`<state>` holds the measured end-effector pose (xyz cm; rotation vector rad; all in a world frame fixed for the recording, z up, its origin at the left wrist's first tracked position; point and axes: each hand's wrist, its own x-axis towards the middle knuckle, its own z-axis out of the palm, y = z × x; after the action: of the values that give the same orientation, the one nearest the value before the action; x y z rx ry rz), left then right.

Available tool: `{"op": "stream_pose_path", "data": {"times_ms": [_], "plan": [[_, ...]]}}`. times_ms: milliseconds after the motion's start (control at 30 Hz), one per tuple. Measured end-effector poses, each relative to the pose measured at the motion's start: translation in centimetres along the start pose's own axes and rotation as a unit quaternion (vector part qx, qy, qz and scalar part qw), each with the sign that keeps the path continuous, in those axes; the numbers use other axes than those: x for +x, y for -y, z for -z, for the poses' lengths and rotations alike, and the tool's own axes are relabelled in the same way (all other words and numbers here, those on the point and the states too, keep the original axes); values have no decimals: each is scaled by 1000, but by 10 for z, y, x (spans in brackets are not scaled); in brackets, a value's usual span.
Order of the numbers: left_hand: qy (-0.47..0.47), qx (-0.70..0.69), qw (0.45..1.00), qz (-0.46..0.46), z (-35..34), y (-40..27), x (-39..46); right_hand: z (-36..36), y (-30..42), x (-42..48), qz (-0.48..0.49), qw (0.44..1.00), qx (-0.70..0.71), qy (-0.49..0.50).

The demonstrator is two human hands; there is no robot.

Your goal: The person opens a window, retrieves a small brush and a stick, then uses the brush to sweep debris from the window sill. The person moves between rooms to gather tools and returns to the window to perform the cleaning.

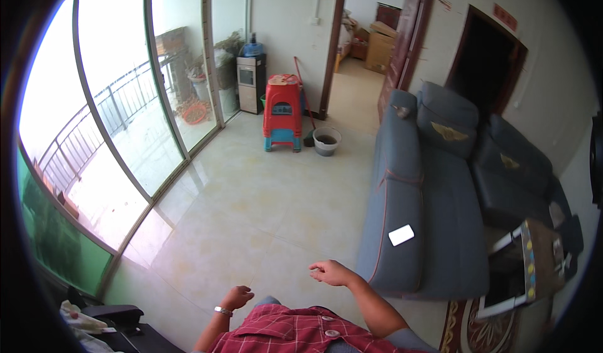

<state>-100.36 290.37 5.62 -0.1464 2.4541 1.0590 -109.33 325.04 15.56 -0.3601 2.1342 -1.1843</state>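
My left hand (237, 298), with a metal watch band (223, 311) on its wrist, hangs before my body above the tiled floor. Its fingers curl loosely and nothing shows in them. My right hand (332, 274) is held out palm down, slightly spread and without an object. It is nearest to the grey sofa (452, 230), apart from its near armrest. A flat white rectangular object (401, 235) lies on that armrest. Below both hands is my red checked garment (287, 327).
Ahead stand stacked red and blue plastic stools (282, 103), a broom (306, 94), a white bucket (327, 142) with dark contents and a water dispenser (251, 84). Sliding glass doors (127, 84) line the left. A low table (541, 263) is at right, an open doorway (360, 84) beyond.
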Motion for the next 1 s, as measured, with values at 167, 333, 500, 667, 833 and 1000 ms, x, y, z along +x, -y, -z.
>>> {"op": "stream_pose_path", "data": {"times_ms": [167,333,500,667,833,1000], "plan": [[88,2,989,120,15,17,91,70,1,108,31,998,51,16],[103,-81,982,135,45,-16,226,142,-54,201,-40,997,62,1],[45,122,988,-81,75,-80,423,242,-52,235,-67,993,-58,-80],[47,9,995,-86,149,-226,517,317,-70,282,-114,984,61,-126],[53,11,982,-183,153,-246,658,395,-122,355,-137,982,74,-105],[6,27,990,-140,212,-296,749,495,-171,439,-139,976,86,-143]]}}
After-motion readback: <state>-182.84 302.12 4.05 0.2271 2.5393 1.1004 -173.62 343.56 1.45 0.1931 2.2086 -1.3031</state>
